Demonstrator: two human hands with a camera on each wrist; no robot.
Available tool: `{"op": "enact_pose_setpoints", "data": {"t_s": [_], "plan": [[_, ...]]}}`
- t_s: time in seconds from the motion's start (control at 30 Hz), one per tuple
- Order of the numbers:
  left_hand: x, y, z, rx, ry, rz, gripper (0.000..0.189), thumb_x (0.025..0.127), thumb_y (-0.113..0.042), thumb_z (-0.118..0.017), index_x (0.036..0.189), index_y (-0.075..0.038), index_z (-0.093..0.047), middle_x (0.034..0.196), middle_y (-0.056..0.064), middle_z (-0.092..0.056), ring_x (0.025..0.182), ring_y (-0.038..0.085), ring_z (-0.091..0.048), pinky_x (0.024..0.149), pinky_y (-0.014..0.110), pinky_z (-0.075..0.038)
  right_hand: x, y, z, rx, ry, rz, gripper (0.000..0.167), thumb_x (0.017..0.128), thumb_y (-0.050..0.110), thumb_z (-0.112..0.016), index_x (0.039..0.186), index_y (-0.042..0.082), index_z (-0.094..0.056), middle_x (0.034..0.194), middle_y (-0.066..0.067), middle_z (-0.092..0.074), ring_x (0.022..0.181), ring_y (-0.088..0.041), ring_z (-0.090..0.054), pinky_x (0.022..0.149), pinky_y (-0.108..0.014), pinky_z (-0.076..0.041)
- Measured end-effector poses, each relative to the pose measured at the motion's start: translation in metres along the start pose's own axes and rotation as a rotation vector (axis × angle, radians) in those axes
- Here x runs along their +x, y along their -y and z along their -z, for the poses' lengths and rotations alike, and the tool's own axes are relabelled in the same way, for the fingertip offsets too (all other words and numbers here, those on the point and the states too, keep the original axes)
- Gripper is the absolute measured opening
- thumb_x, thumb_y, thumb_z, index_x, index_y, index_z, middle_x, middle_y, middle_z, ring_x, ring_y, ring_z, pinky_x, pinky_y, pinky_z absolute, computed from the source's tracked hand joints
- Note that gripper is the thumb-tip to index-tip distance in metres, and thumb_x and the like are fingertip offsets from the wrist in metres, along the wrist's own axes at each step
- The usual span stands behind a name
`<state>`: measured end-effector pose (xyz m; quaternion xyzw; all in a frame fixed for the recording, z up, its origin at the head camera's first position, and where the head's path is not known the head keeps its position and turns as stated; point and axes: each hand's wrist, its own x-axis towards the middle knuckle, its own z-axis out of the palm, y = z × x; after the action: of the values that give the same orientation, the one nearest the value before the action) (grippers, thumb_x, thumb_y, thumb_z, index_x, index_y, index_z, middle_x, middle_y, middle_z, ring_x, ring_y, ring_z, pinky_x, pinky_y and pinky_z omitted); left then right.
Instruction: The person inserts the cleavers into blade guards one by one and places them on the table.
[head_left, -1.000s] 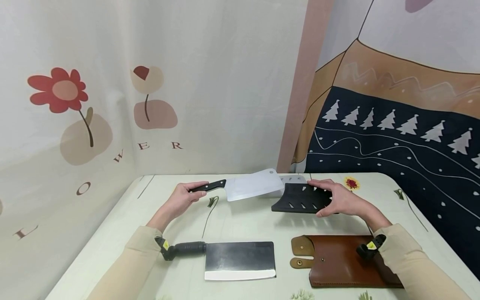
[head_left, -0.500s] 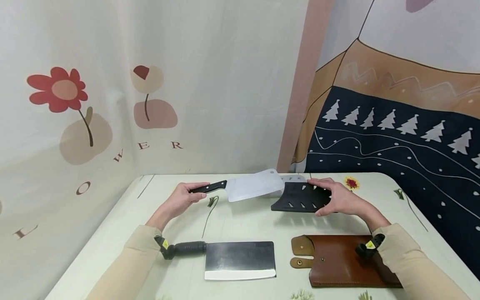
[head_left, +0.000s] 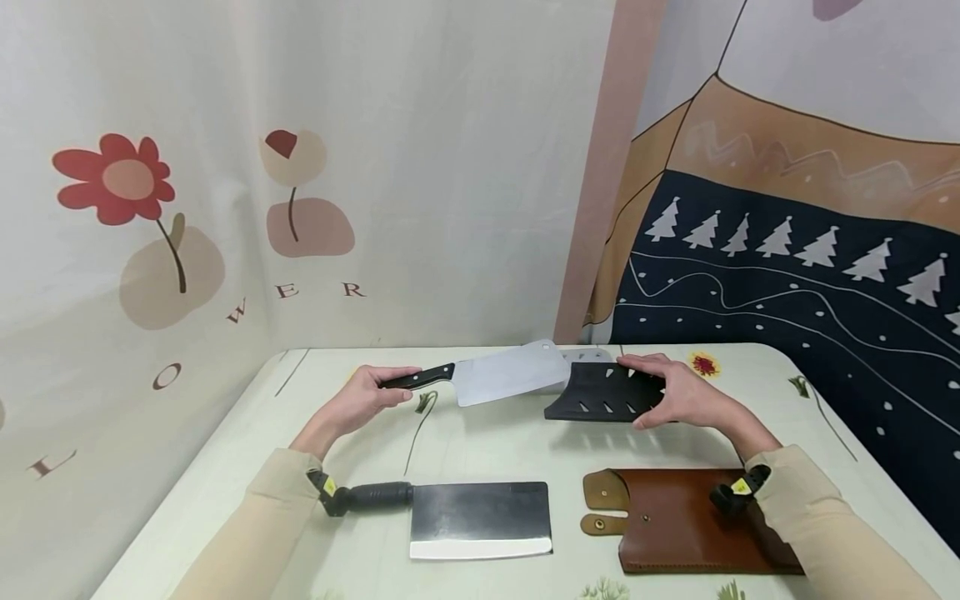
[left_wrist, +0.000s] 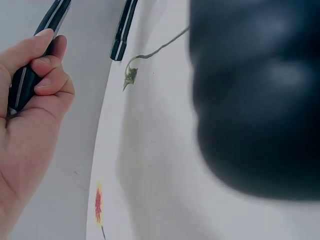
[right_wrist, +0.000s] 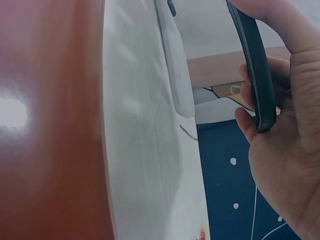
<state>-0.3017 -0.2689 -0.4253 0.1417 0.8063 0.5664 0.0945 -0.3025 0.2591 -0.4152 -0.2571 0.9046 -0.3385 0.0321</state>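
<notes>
My left hand [head_left: 362, 400] grips the black riveted handle [head_left: 420, 376] of a cleaver, whose pale steel blade [head_left: 510, 372] points right, slightly tilted up. In the left wrist view, the thumb and fingers curl round that handle [left_wrist: 27, 80]. A black slotted blade guard [head_left: 600, 392] is held above the table by my right hand [head_left: 686, 392], thumb on the near edge and fingers on the far one. Its left end is right at the cleaver's tip. The right wrist view shows the guard [right_wrist: 257, 70] edge-on between thumb and fingers.
Below lies a second cleaver [head_left: 480, 517] with a dark blade and bright edge. A brown leather sheath [head_left: 697, 517] with two snap straps lies under my right forearm. Behind the held cleaver, a pale piece with holes [head_left: 588, 356] lies at the table's [head_left: 480, 450] back.
The blade guard has risen very slightly in the head view, and the held cleaver's tip has dipped a little. Both hands keep their hold.
</notes>
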Motion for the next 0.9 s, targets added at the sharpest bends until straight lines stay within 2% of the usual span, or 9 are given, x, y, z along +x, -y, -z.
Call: {"op": "enact_pose_setpoints", "data": {"t_s": [0.13, 0.33, 0.53, 0.67, 0.8, 0.9], "plan": [[0.000, 0.000, 0.001, 0.019, 0.023, -0.001, 0.051, 0.093, -0.002, -0.070, 0.143, 0.003, -0.057, 0.136, 0.023, -0.061, 0.099, 0.010, -0.063, 0.082, 0.024, -0.051, -0.001, -0.001, 0.000, 0.007, 0.002, 0.000, 0.096, 0.069, 0.028, -0.093, 0.151, 0.005, -0.050, 0.150, -0.025, -0.046, 0.133, -0.042, -0.040, 0.104, -0.068, -0.036], [0.000, 0.002, 0.002, 0.029, 0.044, -0.006, 0.050, 0.093, -0.002, -0.071, 0.141, 0.002, -0.059, 0.137, 0.024, -0.060, 0.099, 0.010, -0.064, 0.083, 0.024, -0.052, -0.003, -0.001, -0.003, 0.004, 0.016, 0.005, 0.097, 0.068, 0.032, -0.094, 0.150, 0.005, -0.051, 0.149, -0.025, -0.047, 0.132, -0.043, -0.041, 0.104, -0.070, -0.035], [-0.002, 0.000, 0.001, 0.031, 0.060, -0.012, 0.049, 0.092, 0.000, -0.071, 0.139, 0.004, -0.060, 0.133, 0.024, -0.062, 0.092, 0.010, -0.062, 0.077, 0.023, -0.050, -0.004, -0.002, -0.001, 0.013, 0.017, 0.004, 0.097, 0.068, 0.034, -0.093, 0.151, 0.005, -0.050, 0.150, -0.025, -0.046, 0.132, -0.043, -0.040, 0.104, -0.069, -0.036], [-0.003, -0.006, -0.004, 0.072, 0.113, -0.028, 0.047, 0.093, -0.002, -0.072, 0.138, 0.001, -0.062, 0.127, 0.022, -0.065, 0.085, 0.011, -0.059, 0.070, 0.025, -0.045, -0.007, -0.005, 0.003, 0.008, 0.014, -0.017, 0.096, 0.069, 0.031, -0.093, 0.151, 0.003, -0.050, 0.150, -0.026, -0.045, 0.131, -0.044, -0.040, 0.102, -0.069, -0.037], [-0.002, -0.010, -0.007, 0.097, 0.138, -0.030, 0.045, 0.094, -0.002, -0.070, 0.138, -0.001, -0.064, 0.124, 0.020, -0.067, 0.083, 0.011, -0.058, 0.071, 0.026, -0.045, -0.009, -0.008, 0.006, 0.011, 0.018, -0.025, 0.096, 0.070, 0.032, -0.092, 0.151, 0.004, -0.050, 0.150, -0.027, -0.044, 0.131, -0.045, -0.040, 0.101, -0.070, -0.038], [-0.002, -0.010, -0.006, 0.110, 0.146, -0.030, 0.045, 0.094, -0.001, -0.070, 0.138, 0.001, -0.063, 0.123, 0.020, -0.068, 0.087, 0.011, -0.059, 0.077, 0.025, -0.047, -0.010, -0.009, 0.006, 0.014, 0.027, -0.010, 0.096, 0.069, 0.034, -0.092, 0.151, 0.005, -0.051, 0.150, -0.026, -0.046, 0.131, -0.044, -0.040, 0.102, -0.069, -0.038]]}}
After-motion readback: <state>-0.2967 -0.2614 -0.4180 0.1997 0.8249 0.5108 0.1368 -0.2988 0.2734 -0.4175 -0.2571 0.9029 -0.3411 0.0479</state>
